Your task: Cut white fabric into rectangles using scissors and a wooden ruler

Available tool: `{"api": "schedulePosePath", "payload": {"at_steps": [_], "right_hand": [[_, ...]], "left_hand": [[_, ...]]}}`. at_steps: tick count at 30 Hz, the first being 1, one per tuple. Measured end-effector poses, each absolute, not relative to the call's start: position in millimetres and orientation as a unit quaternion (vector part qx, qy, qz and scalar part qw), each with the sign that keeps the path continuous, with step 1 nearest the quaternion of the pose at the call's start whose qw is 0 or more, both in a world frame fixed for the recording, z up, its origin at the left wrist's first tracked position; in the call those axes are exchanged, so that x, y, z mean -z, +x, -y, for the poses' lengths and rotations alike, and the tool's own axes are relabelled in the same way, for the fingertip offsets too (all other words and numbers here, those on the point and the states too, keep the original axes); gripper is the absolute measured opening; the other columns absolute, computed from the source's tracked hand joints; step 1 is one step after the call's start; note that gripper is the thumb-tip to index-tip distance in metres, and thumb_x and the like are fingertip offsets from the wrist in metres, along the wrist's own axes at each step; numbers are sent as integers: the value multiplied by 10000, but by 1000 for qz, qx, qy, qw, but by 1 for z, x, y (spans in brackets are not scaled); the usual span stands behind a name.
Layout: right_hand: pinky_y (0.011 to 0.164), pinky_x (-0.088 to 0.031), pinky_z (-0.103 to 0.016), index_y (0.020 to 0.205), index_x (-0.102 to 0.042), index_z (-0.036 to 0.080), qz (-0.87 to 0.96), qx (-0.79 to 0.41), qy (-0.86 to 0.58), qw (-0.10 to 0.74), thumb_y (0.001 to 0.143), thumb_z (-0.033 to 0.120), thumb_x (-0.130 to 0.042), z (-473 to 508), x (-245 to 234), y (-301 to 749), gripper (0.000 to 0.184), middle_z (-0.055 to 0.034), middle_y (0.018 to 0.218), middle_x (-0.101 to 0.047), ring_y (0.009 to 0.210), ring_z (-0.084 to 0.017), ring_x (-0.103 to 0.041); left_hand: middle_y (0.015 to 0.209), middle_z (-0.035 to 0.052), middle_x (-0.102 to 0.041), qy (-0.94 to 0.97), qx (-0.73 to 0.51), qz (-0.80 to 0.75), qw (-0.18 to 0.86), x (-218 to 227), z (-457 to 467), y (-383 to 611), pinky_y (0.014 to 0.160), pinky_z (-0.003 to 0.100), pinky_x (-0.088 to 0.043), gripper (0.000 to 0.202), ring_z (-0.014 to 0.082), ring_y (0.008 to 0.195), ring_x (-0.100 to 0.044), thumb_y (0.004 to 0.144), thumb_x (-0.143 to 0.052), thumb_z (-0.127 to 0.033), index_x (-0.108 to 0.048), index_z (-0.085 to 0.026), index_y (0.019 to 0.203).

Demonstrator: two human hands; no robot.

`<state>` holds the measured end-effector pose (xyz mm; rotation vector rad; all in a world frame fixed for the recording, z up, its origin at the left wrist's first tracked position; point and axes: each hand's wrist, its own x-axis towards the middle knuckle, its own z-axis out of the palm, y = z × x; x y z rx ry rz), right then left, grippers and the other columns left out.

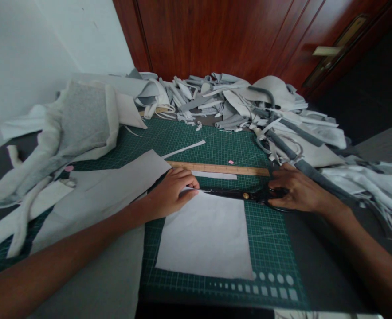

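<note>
My right hand (299, 192) is clamped on the black tailor's shears (236, 194), their tips at the white fabric sheet (204, 235) just below the wooden ruler (216, 168); my left hand (172, 192) rests on the sheet's top edge, pinch unclear

Beyond both hands: heaped grey and white fabric offcuts (216, 99). Farther ahead: a reddish wooden door (216, 35) with a brass handle (325, 51). Ahead of the left hand: a white wall (49, 44).
</note>
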<state>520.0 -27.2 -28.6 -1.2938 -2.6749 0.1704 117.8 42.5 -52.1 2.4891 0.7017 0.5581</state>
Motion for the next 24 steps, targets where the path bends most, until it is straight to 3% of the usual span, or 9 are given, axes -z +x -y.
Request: {"api": "schedulePosePath", "payload": {"at_steps": [8,17,24], "right_hand": [[701,-317,-361,667,-639,221,895,-63,-429,109,962,544,-699,27,34,523,441,-33,666,-599,649,-193,-516],[738,-348,-385,673,-644,230,881,-74,-463,71,832,343,-759,32,28,521,227,-44,718,-611,694,-220,-546],[754,-372,-441,698,-664,240,869,-58,-492,23,832,330,-750,42,19,521,183,-62,752,-628,723,-259,-575]], "left_hand": [[983,29,-672,911,-208,-258,247,55,-43,117,937,378,-378,139,222,985,-584,1056,-570,-265,-637,-196,956],[997,37,-676,911,-202,-260,247,52,-42,117,950,376,-387,144,227,1000,-587,1058,-564,-279,-636,-198,964],[980,35,-668,908,-204,-263,255,49,-40,118,959,379,-401,179,225,977,-595,1066,-534,-303,-635,-202,958]]}}
